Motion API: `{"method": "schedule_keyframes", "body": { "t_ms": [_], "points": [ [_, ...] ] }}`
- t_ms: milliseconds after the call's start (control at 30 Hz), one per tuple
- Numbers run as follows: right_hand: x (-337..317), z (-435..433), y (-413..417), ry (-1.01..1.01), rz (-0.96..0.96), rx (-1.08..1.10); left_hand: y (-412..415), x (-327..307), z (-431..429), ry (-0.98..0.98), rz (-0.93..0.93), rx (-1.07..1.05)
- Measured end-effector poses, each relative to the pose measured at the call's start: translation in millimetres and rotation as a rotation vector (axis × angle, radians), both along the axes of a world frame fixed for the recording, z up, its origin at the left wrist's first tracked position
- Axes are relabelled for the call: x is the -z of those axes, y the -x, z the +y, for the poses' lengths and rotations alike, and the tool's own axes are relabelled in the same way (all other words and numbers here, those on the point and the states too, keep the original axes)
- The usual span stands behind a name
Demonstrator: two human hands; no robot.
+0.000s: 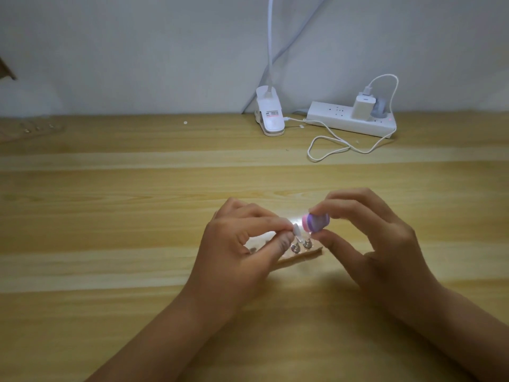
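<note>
My left hand (242, 244) pinches a small white nail-shaped tip (297, 231) between thumb and forefinger. My right hand (366, 230) pinches a small pink and purple bottle (315, 221), tilted on its side so that its mouth points at the white tip. Both hands hover just above a thin clear strip (300, 256) lying on the wooden table (110, 216). Small metal studs (301, 246) stand on that strip, directly under the bottle and the tip. Part of the strip is hidden by my left hand.
At the back against the wall, a white clip lamp (271, 117) stands beside a white power strip (351, 119) with a charger (362, 106) plugged in. Its white cable (330, 146) loops over the table. Another clear strip with studs (35, 129) lies far left.
</note>
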State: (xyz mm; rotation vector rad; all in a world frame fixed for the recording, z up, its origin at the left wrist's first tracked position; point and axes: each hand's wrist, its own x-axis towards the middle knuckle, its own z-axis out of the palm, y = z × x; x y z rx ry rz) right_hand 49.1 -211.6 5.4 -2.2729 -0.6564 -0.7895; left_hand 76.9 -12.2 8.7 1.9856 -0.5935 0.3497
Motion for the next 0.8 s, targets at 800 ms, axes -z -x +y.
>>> {"method": "schedule_keyframes", "body": {
  "t_ms": [800],
  "points": [
    [2.2, 0.7, 6.5, -0.002, -0.079, -0.094, 1.2, -4.4, 2.1, 0.142, 0.18, 0.192]
  ]
}}
